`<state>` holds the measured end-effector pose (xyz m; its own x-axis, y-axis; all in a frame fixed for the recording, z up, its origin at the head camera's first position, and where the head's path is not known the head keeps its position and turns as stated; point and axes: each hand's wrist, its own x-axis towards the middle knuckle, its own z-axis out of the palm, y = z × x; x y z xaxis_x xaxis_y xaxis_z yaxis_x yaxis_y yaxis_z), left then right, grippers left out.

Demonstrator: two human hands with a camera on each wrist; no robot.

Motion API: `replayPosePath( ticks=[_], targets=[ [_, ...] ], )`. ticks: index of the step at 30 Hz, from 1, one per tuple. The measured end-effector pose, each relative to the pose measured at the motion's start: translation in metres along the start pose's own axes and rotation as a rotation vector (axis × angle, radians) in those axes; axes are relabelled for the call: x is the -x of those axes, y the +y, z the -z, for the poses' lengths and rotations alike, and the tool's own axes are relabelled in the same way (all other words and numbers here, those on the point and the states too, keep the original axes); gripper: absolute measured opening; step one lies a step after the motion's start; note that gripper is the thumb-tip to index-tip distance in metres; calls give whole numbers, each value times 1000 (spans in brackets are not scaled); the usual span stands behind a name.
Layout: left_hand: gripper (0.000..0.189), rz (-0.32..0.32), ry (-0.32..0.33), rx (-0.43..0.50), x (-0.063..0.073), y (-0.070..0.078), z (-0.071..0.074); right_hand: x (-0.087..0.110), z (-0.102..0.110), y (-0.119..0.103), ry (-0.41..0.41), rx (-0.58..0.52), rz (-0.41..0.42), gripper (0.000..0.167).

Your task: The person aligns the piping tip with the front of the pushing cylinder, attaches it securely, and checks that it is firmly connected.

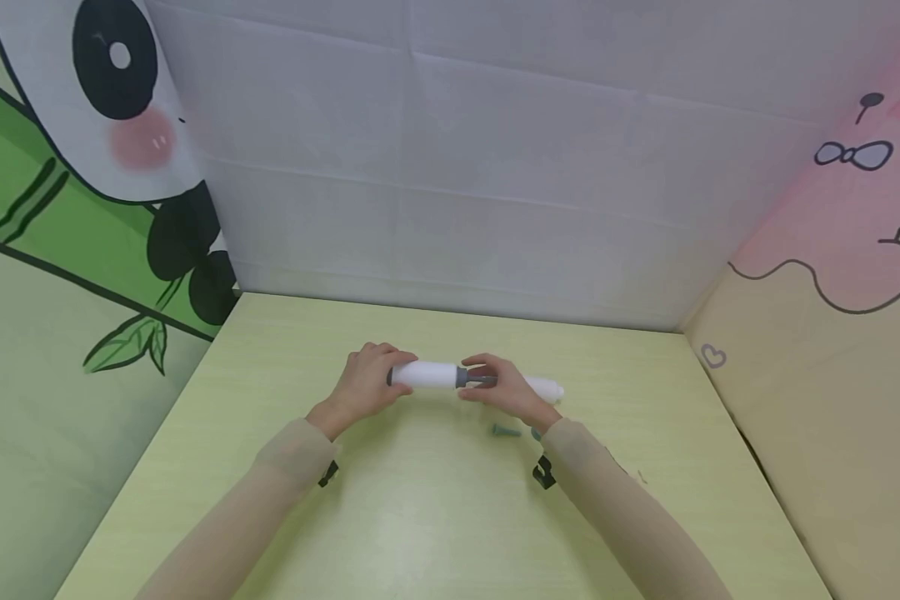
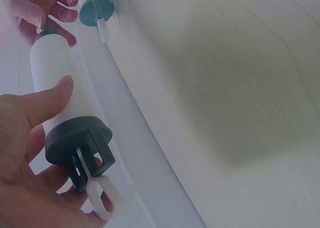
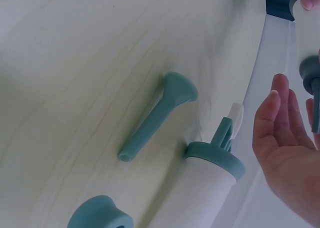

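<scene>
My left hand point(image 1: 366, 379) grips a white syringe-like tube point(image 1: 429, 374), thumb on one side and fingers around the other. At its near end in the left wrist view is a dark teal cap point(image 2: 75, 135) with a forked handle and a white loop point(image 2: 102, 198). The tube's other end carries a slim grey-teal nozzle point(image 1: 482, 380) that points right. My right hand point(image 1: 504, 385) is around this nozzle, its thumb and fingers spread apart on either side. In the right wrist view its fingers point(image 3: 280, 113) are fairly straight beside the nozzle.
A second white tube point(image 3: 192, 195) with a teal handled cap lies on the table point(image 1: 420, 517) behind my right hand. Nearer lie a loose teal nozzle point(image 3: 152, 120) with a flared end and another round teal piece point(image 3: 97, 215). Cloth walls point(image 1: 457, 167) enclose the table's back and sides.
</scene>
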<state>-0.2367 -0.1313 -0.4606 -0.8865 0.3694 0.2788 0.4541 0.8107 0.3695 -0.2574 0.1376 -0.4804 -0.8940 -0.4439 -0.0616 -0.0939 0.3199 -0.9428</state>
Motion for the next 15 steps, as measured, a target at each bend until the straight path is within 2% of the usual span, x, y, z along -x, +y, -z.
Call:
replayPosePath(
  ticks=[6,10,15],
  targets=[
    [44,-1,4,2,-1,-1,-2,-3,2,1,-5,-97,52,47],
    [44,6,3,6,-1,0,-1,-4,3,1,2,-55,63,39],
    [44,-6,16,8,-1,1,-1,-4,2,2,11,12,-4,33]
  ],
)
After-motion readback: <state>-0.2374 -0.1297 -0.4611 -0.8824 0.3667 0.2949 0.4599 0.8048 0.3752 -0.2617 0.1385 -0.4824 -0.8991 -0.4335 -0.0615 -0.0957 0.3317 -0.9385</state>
